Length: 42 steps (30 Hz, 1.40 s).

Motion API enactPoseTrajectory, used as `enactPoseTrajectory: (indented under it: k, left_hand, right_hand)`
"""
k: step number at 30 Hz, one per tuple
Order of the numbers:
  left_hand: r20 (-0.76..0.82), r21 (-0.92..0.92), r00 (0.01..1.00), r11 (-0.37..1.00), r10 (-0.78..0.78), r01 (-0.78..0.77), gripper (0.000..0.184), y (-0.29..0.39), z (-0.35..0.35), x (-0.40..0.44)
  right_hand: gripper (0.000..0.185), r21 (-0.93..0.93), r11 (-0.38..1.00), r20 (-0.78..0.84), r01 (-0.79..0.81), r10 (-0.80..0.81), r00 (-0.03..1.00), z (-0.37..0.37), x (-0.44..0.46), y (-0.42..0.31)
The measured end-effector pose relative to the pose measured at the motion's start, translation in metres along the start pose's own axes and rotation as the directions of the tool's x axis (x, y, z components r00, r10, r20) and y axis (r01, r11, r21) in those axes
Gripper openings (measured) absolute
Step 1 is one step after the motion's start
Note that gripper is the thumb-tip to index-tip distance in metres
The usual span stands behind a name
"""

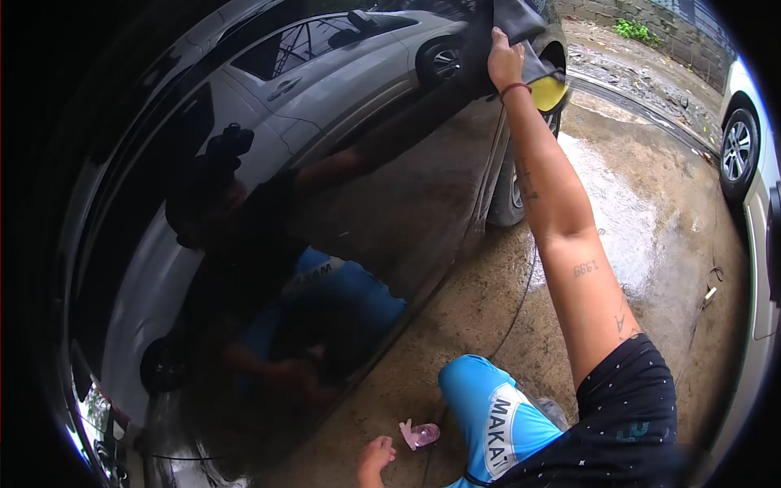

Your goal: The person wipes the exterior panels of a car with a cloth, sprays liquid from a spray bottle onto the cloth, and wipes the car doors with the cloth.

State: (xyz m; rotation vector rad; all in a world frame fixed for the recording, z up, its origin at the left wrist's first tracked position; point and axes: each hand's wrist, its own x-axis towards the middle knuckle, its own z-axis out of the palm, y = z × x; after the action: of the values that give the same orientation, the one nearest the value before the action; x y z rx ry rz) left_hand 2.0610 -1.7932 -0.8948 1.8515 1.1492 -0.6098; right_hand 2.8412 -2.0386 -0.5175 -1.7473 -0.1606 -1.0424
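My right hand (pixel 506 61) reaches far up along the side of a glossy black car (pixel 390 220). Its fingers are closed on a dark grey cloth (pixel 521 20) at the car's front end. A yellow patch (pixel 548 93) hangs just below that hand; whether it belongs to the cloth I cannot tell. Low in the view, my left hand (pixel 377 455) has its fingers curled in, with nothing visible in them. A small pink spray bottle (pixel 421 435) lies on the ground close beside it.
My bent knee in blue shorts (pixel 480 407) is near the car door. Wet concrete (pixel 618 211) spreads to the right, with a thin dark hose or cable (pixel 521 301) across it. A light-coloured car (pixel 761 244) stands at the right edge. Behind is a block wall (pixel 683 49).
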Motion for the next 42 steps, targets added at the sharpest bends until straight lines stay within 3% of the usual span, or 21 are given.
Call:
enactPoseTrajectory:
  k: [1,4,5,7,10,13,15,18,21,25,27,29,30,31,32,33,35,37,39,40,42]
  left_hand:
    - [0.003,-0.016,0.999,0.999,0.04,-0.04,0.04,0.012,0.001,-0.01]
    - [0.016,-0.005,0.993,0.994,0.114,-0.113,0.04,0.027,0.008,-0.007]
    - [0.027,0.039,0.992,0.992,0.122,-0.123,0.04,0.026,0.006,-0.003]
    - [0.021,0.0,0.986,0.987,0.163,-0.163,0.04,0.012,0.01,0.023]
    - [0.052,-0.031,0.994,0.995,0.094,-0.093,0.041,-0.002,0.008,0.031]
    - [0.029,-0.003,0.999,1.0,-0.022,0.022,0.041,-0.002,-0.007,-0.004]
    - [-0.122,0.059,0.988,0.994,0.098,-0.091,0.039,0.012,-0.013,-0.032]
    - [-0.222,0.113,0.935,0.96,0.275,-0.256,0.039,0.042,-0.023,-0.07]
    - [-0.285,0.068,0.907,0.95,0.311,-0.304,0.039,0.061,-0.033,-0.075]
    - [-0.356,0.021,0.837,0.899,0.416,-0.438,0.037,0.036,-0.026,-0.054]
    - [-0.316,-0.038,0.871,0.912,0.376,-0.408,0.037,0.018,-0.029,-0.035]
    - [-0.316,-0.126,0.931,0.965,0.182,-0.231,0.037,0.001,-0.037,-0.035]
    - [-0.304,-0.109,0.933,0.966,0.192,-0.234,0.037,-0.007,-0.042,-0.036]
    - [-0.379,-0.077,0.903,0.965,0.204,-0.25,0.036,-0.012,-0.045,-0.035]
    - [-0.46,-0.058,0.862,0.962,0.213,-0.268,0.036,-0.013,-0.046,-0.032]
    - [-0.456,-0.069,0.865,0.961,0.208,-0.268,0.036,-0.013,-0.048,-0.039]
    - [-0.571,-0.059,0.768,0.918,0.29,-0.391,0.034,0.0,-0.061,-0.072]
    - [-0.8,0.075,0.484,0.858,0.356,-0.508,0.038,0.02,-0.071,-0.105]
    - [-0.912,0.205,0.17,0.774,0.373,-0.6,0.052,0.053,-0.09,-0.139]
    - [-0.914,0.294,0.06,0.758,0.401,-0.583,0.06,0.076,-0.105,-0.162]
    - [-0.886,0.449,-0.139,0.741,0.443,-0.499,0.073,0.124,-0.136,-0.198]
  right_hand:
    - [0.042,-0.032,0.997,-0.002,0.074,-0.074,0.997,-0.003,-0.011,-0.017]
    - [0.047,0.653,0.754,-0.108,0.075,-0.005,0.994,-0.049,-0.162,-0.153]
    - [0.053,0.586,0.798,0.067,0.142,-0.222,0.973,-0.063,-0.228,-0.173]
    - [0.067,0.549,0.762,0.399,0.344,-0.601,0.693,-0.092,-0.361,-0.212]
    - [0.082,0.562,0.396,0.283,0.726,-0.917,0.28,-0.063,-0.398,-0.115]
    - [0.065,0.325,0.62,-0.01,0.715,-0.753,0.658,-0.058,-0.3,-0.089]
    - [0.055,0.422,0.844,-0.012,0.33,-0.359,0.933,-0.046,-0.25,-0.058]
    - [0.044,0.626,0.741,0.2,-0.242,0.148,0.969,-0.015,-0.219,-0.086]
    - [0.061,0.548,0.808,0.037,0.216,-0.281,0.959,-0.049,-0.302,-0.282]
    - [0.09,0.8,0.389,0.057,0.457,-0.807,0.587,-0.128,-0.442,-0.502]
    - [0.106,0.874,0.156,0.059,0.46,-0.974,0.218,-0.137,-0.513,-0.547]
    - [0.081,0.836,0.008,-0.039,0.548,-0.996,0.075,-0.12,-0.546,-0.536]
    - [0.072,0.976,0.171,0.165,-0.134,-0.985,-0.054,-0.106,-0.538,-0.522]
    - [0.068,0.899,0.251,0.229,-0.36,-0.968,-0.103,-0.106,-0.522,-0.495]
    - [0.065,0.957,0.197,0.192,-0.214,-0.98,-0.043,-0.11,-0.496,-0.458]
    - [0.062,0.969,0.132,0.127,0.211,-0.991,0.036,-0.117,-0.463,-0.417]
    - [0.056,0.696,0.235,0.097,0.679,-0.967,0.235,-0.11,-0.397,-0.331]
    - [0.052,0.496,0.496,-0.027,0.712,-0.811,0.584,-0.083,-0.333,-0.241]
    - [0.048,0.421,0.787,-0.047,0.452,-0.478,0.877,-0.038,-0.257,-0.167]
    - [0.047,0.36,0.893,0.008,0.27,-0.293,0.956,-0.012,-0.219,-0.133]
    - [0.043,0.178,0.897,-0.142,0.404,-0.382,0.913,-0.013,-0.198,-0.185]
